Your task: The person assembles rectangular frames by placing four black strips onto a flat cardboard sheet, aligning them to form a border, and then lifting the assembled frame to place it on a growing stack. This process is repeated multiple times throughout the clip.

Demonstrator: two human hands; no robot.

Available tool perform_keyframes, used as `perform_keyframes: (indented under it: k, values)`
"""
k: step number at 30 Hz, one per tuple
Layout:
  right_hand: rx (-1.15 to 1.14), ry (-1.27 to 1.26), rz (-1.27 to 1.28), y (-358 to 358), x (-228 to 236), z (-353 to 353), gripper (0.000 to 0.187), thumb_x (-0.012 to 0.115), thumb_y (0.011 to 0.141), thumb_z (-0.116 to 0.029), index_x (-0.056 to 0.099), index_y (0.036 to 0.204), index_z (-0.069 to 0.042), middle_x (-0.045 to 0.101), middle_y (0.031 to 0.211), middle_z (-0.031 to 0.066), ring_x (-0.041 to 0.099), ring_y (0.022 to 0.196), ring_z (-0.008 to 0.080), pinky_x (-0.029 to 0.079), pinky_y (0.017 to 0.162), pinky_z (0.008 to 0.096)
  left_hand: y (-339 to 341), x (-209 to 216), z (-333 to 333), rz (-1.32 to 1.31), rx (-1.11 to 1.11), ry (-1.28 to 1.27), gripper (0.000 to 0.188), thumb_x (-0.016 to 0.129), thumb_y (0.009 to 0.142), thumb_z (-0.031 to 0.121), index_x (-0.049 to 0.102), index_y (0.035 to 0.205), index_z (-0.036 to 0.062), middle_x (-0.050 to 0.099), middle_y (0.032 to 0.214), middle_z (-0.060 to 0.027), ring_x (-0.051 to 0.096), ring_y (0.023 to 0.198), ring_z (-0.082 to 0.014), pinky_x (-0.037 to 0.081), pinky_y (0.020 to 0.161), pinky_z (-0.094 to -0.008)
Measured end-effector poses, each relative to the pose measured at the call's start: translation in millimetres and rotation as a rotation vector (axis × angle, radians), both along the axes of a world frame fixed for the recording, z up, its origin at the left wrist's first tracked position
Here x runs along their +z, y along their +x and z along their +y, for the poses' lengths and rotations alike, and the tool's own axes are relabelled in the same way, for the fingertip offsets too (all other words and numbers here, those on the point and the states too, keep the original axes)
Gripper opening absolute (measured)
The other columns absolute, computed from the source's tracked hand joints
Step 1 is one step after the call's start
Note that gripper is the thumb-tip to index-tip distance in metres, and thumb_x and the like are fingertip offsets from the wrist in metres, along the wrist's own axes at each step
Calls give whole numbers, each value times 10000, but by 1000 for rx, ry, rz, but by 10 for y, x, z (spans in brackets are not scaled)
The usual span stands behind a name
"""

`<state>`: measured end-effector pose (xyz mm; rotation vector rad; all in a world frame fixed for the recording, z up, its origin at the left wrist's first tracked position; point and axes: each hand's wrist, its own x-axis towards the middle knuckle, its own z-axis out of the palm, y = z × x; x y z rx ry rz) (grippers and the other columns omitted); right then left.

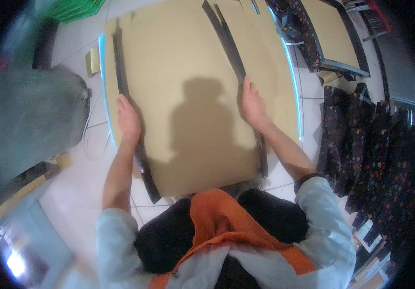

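Note:
A large tan board lies in front of me, with my shadow cast across its middle. Along its left side runs a long dark strip, and my left hand is closed around it about midway. The strip's near end sticks out past the board's front edge. My right hand grips a second long dark strip on the right part of the board. That strip slants away toward the far edge, and its near part passes under my wrist. Both thumbs and fingers partly hide the strips.
Floral-patterned dark pieces stand in a row at the right. Behind them is a dark-framed tan panel. A green crate sits at the far left, a small yellowish block beside the board, and a grey surface at the left.

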<state>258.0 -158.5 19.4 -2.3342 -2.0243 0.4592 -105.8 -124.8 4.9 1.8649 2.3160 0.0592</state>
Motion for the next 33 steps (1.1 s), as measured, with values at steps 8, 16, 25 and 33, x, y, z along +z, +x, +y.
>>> perform_keyframes:
  k: [8, 16, 25, 33]
  values:
    - [206, 134, 240, 504, -12, -697, 688, 489, 749, 42, 162, 1351, -22, 145, 1400, 235, 365, 1180, 404, 400, 916, 411, -634, 143, -1204, -201, -392, -32, 568, 465, 806, 13, 243, 1329, 2, 187, 1417, -170, 298, 1251, -344, 344, 997, -373]
    - [650, -173, 279, 933, 210, -1226, 566, 481, 720, 90, 373, 1261, -36, 277, 1388, 108, 396, 1181, 313, 381, 963, 347, -1040, 399, -1614, 38, -925, -408, 646, 585, 707, -8, 314, 1293, -13, 232, 1403, -125, 318, 1235, -315, 356, 994, -366]
    - [867, -347, 173, 1300, 164, -1330, 693, 475, 682, 94, 309, 1323, -106, 229, 1423, 27, 418, 1162, 270, 400, 938, 337, -1271, 292, -1586, 46, -906, -638, 863, 737, 574, 122, 305, 1309, -7, 200, 1423, -72, 368, 1189, -273, 374, 975, -316]
    - [695, -287, 285, 1223, 82, -1317, 685, 481, 648, 106, 393, 1289, -120, 331, 1376, 104, 380, 1207, 296, 283, 989, 417, -1468, 310, -1511, -181, -879, -678, 708, 631, 719, 132, 305, 1347, 129, 265, 1417, -25, 404, 1165, -263, 296, 1013, -402]
